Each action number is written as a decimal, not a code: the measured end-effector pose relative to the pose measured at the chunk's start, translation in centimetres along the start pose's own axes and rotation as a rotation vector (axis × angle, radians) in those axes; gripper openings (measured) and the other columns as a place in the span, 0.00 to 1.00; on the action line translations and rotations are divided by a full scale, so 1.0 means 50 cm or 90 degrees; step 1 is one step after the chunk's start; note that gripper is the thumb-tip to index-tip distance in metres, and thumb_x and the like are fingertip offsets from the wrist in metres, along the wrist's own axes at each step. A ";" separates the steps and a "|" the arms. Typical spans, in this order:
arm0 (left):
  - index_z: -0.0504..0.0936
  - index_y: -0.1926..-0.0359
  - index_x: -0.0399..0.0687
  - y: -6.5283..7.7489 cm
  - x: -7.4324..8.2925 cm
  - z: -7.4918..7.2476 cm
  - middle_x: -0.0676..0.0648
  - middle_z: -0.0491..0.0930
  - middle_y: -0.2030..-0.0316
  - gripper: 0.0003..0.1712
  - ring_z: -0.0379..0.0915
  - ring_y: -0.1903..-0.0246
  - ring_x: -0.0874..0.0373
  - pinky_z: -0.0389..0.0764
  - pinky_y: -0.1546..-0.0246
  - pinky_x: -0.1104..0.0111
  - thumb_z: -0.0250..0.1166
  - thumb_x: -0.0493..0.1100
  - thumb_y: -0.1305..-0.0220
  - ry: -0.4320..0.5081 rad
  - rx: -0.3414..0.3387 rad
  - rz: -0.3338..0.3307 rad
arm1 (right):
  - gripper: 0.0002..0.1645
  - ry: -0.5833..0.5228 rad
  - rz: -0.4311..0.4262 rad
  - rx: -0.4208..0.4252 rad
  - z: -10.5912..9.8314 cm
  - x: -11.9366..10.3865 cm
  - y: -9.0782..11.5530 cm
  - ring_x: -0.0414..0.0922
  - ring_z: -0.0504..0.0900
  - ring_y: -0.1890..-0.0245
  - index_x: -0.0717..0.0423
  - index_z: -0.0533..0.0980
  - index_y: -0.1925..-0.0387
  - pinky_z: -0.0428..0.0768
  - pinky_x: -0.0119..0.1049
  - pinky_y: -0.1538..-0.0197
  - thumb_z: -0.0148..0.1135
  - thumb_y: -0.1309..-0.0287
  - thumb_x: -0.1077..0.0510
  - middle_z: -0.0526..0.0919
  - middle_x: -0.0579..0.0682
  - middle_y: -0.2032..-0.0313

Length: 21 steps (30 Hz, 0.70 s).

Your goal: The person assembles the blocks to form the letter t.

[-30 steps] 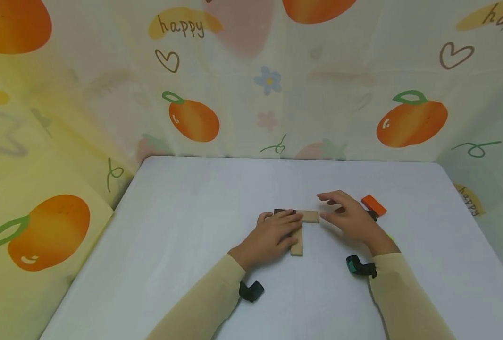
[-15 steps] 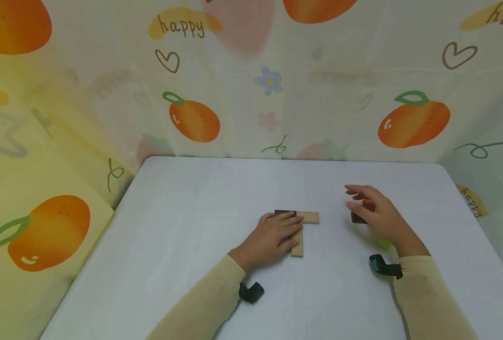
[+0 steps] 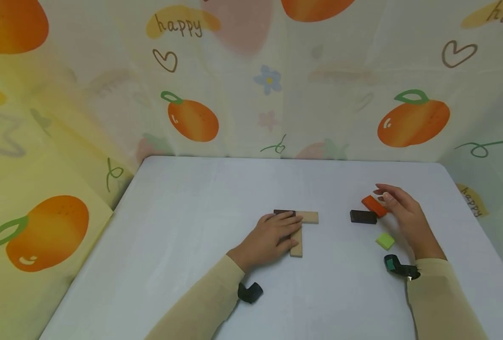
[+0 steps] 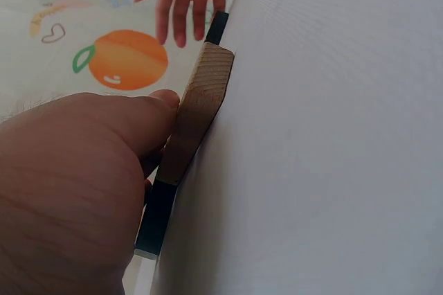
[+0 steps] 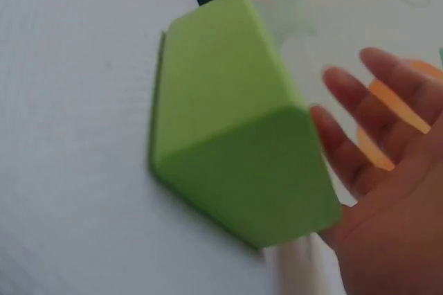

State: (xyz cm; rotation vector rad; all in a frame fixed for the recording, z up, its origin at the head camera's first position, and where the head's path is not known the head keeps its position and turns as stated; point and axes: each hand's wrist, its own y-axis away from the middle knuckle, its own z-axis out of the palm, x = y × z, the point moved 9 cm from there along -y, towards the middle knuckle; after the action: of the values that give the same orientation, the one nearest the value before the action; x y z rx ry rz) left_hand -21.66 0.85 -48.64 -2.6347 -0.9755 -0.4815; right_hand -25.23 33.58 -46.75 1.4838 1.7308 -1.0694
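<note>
My left hand point(image 3: 272, 241) rests with extended fingers over a group of flat blocks mid-table. Showing around it are a dark brown block point(image 3: 280, 212), a pale wooden block point(image 3: 307, 217) to its right, and another wooden block point(image 3: 296, 249) pointing toward me. The left wrist view has the thumb against a wooden block's side point(image 4: 197, 108). On the right, my right hand point(image 3: 410, 222) hovers beside an orange block point(image 3: 371, 204), its fingers loosely bent and holding nothing. A black block point(image 3: 363, 217) lies just left of the orange one; a light green block point(image 3: 385, 241) lies nearer me.
The white table point(image 3: 183, 203) ends at a fruit-patterned cloth point(image 3: 234, 94) behind and at the left. A black wrist camera point(image 3: 250, 293) sits by the left sleeve, another point(image 3: 400, 267) by the right sleeve.
My right hand has moved rightward from beside the wooden blocks to beside the orange block, uncovering the black and green blocks. My left hand stays on its blocks.
</note>
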 end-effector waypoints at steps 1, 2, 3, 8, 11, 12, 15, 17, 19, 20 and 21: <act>0.74 0.20 0.48 0.001 -0.001 0.001 0.55 0.65 0.20 0.31 0.52 0.18 0.58 0.57 0.22 0.47 0.61 0.54 0.15 0.004 0.000 -0.001 | 0.30 -0.002 0.007 -0.001 0.000 0.008 0.001 0.41 0.74 0.38 0.61 0.69 0.21 0.71 0.21 0.41 0.45 0.10 0.47 0.78 0.62 0.33; 0.74 0.20 0.48 0.001 -0.002 0.001 0.55 0.65 0.20 0.31 0.52 0.18 0.58 0.56 0.22 0.47 0.61 0.54 0.15 0.006 -0.001 -0.002 | 0.31 -0.003 0.019 -0.003 0.000 0.016 0.002 0.42 0.74 0.37 0.60 0.69 0.21 0.70 0.23 0.39 0.45 0.10 0.46 0.78 0.63 0.33; 0.74 0.20 0.48 0.001 -0.002 0.002 0.55 0.65 0.19 0.31 0.52 0.18 0.58 0.56 0.22 0.47 0.61 0.54 0.15 0.010 -0.002 -0.004 | 0.32 -0.001 0.035 -0.007 0.000 0.023 0.003 0.42 0.73 0.36 0.59 0.69 0.21 0.69 0.27 0.37 0.45 0.10 0.45 0.77 0.63 0.32; 0.73 0.20 0.48 0.002 -0.005 0.001 0.56 0.64 0.19 0.31 0.51 0.18 0.59 0.55 0.22 0.47 0.61 0.54 0.15 0.023 0.001 -0.008 | 0.34 0.007 0.118 -0.035 0.009 0.049 0.011 0.48 0.68 0.35 0.49 0.67 0.17 0.70 0.49 0.36 0.49 0.13 0.40 0.73 0.59 0.28; 0.73 0.20 0.48 0.002 -0.006 0.000 0.56 0.64 0.19 0.31 0.50 0.18 0.59 0.54 0.22 0.47 0.61 0.54 0.15 0.026 0.002 -0.007 | 0.33 0.028 0.139 -0.055 0.015 0.053 0.012 0.53 0.69 0.39 0.45 0.65 0.16 0.73 0.46 0.44 0.54 0.15 0.48 0.73 0.60 0.31; 0.73 0.20 0.48 0.002 -0.006 0.000 0.56 0.64 0.19 0.31 0.50 0.18 0.59 0.55 0.22 0.47 0.61 0.54 0.15 0.024 0.003 -0.006 | 0.34 0.035 0.141 -0.064 0.017 0.054 0.012 0.54 0.69 0.40 0.44 0.64 0.15 0.74 0.45 0.47 0.56 0.16 0.52 0.73 0.61 0.32; 0.73 0.20 0.48 0.002 -0.006 -0.001 0.56 0.64 0.19 0.31 0.50 0.18 0.59 0.54 0.22 0.47 0.61 0.54 0.15 0.026 0.004 -0.006 | 0.43 0.057 0.165 -0.101 0.023 0.061 0.013 0.56 0.68 0.42 0.36 0.60 0.13 0.76 0.41 0.51 0.58 0.23 0.60 0.73 0.62 0.36; 0.73 0.20 0.48 0.001 -0.006 -0.001 0.56 0.64 0.19 0.31 0.50 0.18 0.59 0.54 0.21 0.47 0.62 0.54 0.15 0.032 0.002 -0.007 | 0.48 0.055 0.183 -0.133 0.028 0.067 0.013 0.58 0.67 0.42 0.33 0.59 0.13 0.78 0.41 0.53 0.60 0.28 0.64 0.72 0.63 0.37; 0.73 0.20 0.48 0.001 -0.006 -0.001 0.56 0.64 0.19 0.31 0.51 0.18 0.59 0.53 0.21 0.47 0.62 0.53 0.16 0.036 0.003 -0.007 | 0.49 0.057 0.184 -0.161 0.033 0.068 0.013 0.59 0.66 0.42 0.35 0.61 0.13 0.77 0.42 0.53 0.61 0.30 0.65 0.71 0.63 0.36; 0.73 0.20 0.48 0.001 -0.006 0.000 0.56 0.65 0.19 0.31 0.51 0.18 0.59 0.53 0.21 0.47 0.62 0.53 0.16 0.037 0.003 -0.006 | 0.47 0.052 0.179 -0.172 0.036 0.066 0.012 0.59 0.65 0.41 0.38 0.62 0.14 0.77 0.44 0.52 0.62 0.29 0.65 0.71 0.64 0.35; 0.73 0.20 0.48 0.002 -0.006 0.000 0.56 0.65 0.19 0.31 0.51 0.18 0.59 0.53 0.21 0.47 0.62 0.53 0.16 0.037 0.003 -0.006 | 0.45 0.049 0.168 -0.180 0.038 0.063 0.011 0.60 0.65 0.40 0.42 0.64 0.15 0.76 0.46 0.51 0.63 0.28 0.65 0.70 0.64 0.34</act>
State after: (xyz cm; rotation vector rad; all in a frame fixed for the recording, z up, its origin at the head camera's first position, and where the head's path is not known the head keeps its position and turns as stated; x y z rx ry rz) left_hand -21.82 0.62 -48.77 -2.5976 -0.9708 -0.5531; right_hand -25.35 33.46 -50.47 1.5329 1.6054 -0.6122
